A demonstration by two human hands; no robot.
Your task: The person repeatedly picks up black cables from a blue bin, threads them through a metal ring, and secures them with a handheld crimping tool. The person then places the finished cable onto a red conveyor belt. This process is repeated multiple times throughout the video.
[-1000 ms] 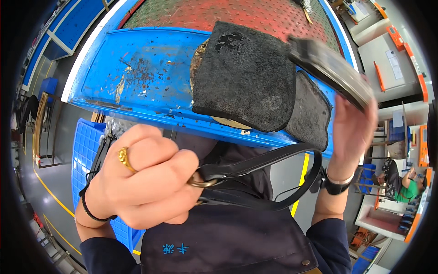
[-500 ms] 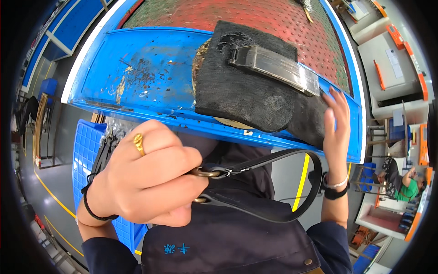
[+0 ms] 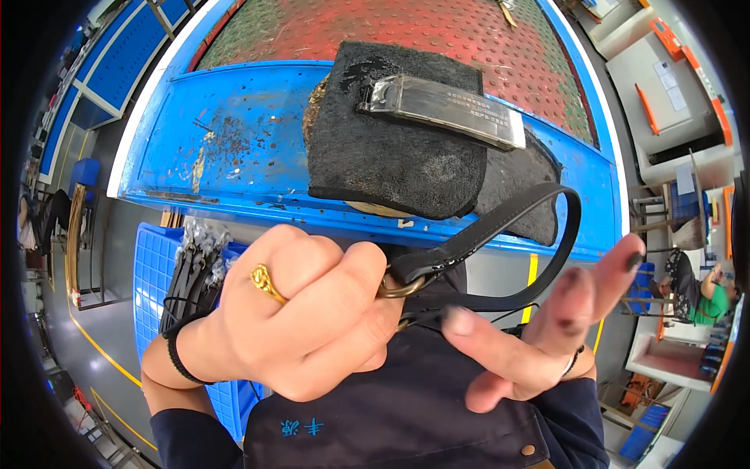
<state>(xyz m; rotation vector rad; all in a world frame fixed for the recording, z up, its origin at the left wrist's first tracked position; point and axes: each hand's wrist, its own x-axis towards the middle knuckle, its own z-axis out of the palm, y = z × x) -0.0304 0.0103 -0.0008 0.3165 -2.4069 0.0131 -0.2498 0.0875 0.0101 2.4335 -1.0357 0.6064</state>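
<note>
Matt black leather strap [image 3: 500, 227] with brass ring [image 3: 400, 288] (glossy); rough black cloth pad [image 3: 398, 148].

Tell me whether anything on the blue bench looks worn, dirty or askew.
The blue bench top is scuffed, with rusty specks and chipped paint. The black pad hangs over its front edge, frayed. Dark smudges mark the right hand's fingertips, near the black strap.
</note>
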